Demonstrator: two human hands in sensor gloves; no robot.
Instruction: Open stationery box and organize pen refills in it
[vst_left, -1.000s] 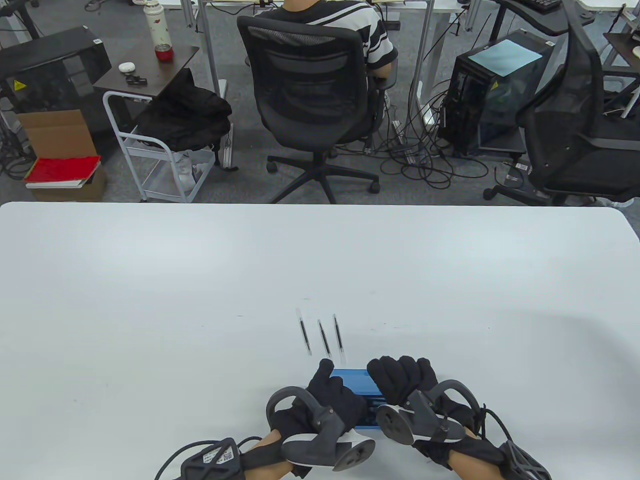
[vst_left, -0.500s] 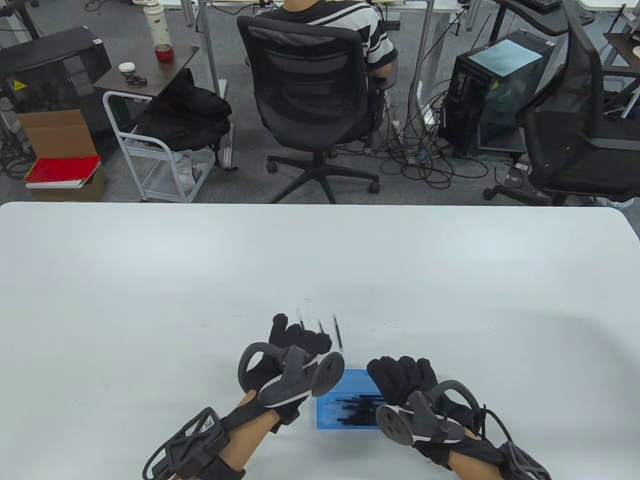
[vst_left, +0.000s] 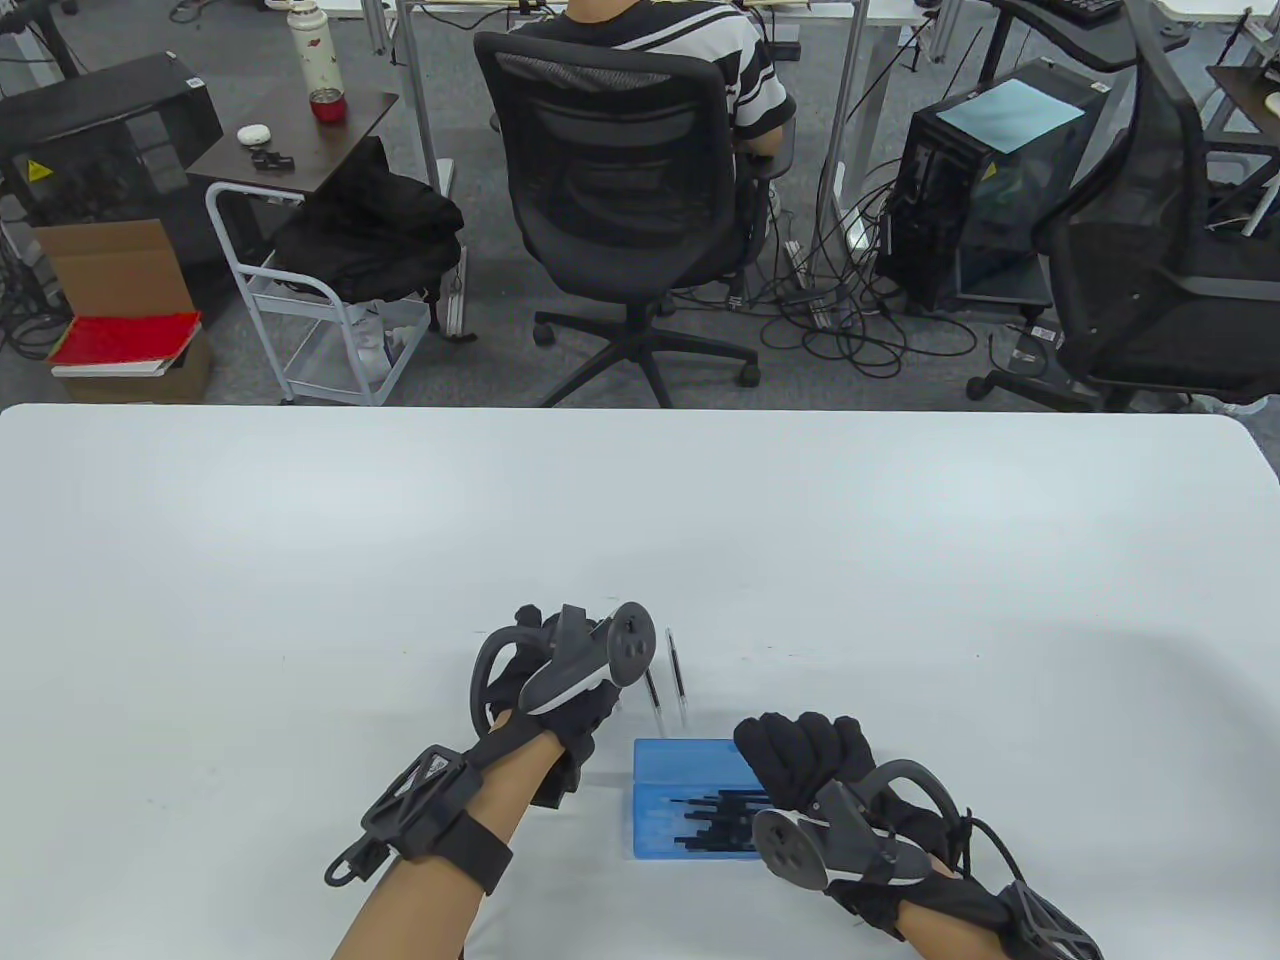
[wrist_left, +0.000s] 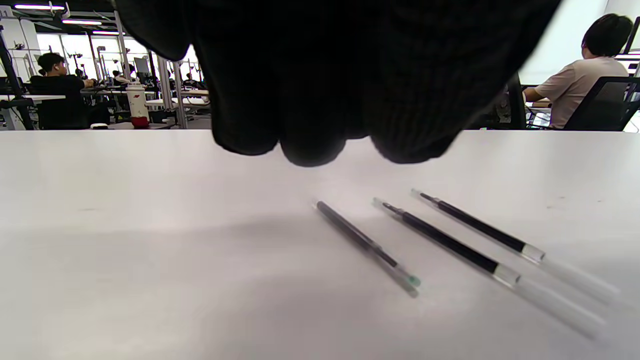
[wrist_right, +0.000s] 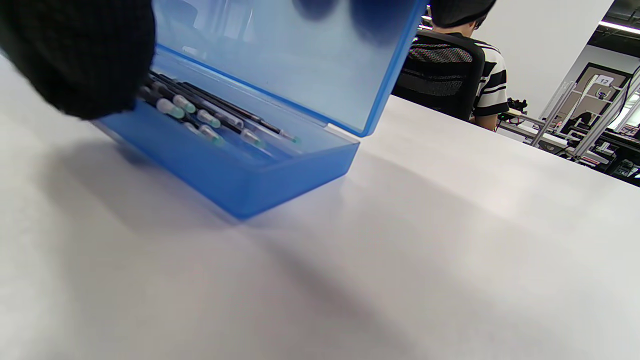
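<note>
Your right hand (vst_left: 805, 760) holds the blue box (vst_left: 680, 800) open by its raised lid (wrist_right: 300, 55), fingers curled over the lid's edge, refills (wrist_right: 200, 112) already lying inside. Your left hand (vst_left: 555, 685) hovers over three loose refills (wrist_left: 440, 240) on the tabletop (vst_left: 300, 560), fingers loosely bent, holding nothing.

Leftmost refill (wrist_left: 365, 245) hidden beneath left hand (vst_left: 560, 680).

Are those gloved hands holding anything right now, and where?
The right hand holds the blue box open by its lid. The left hand holds nothing.
</note>
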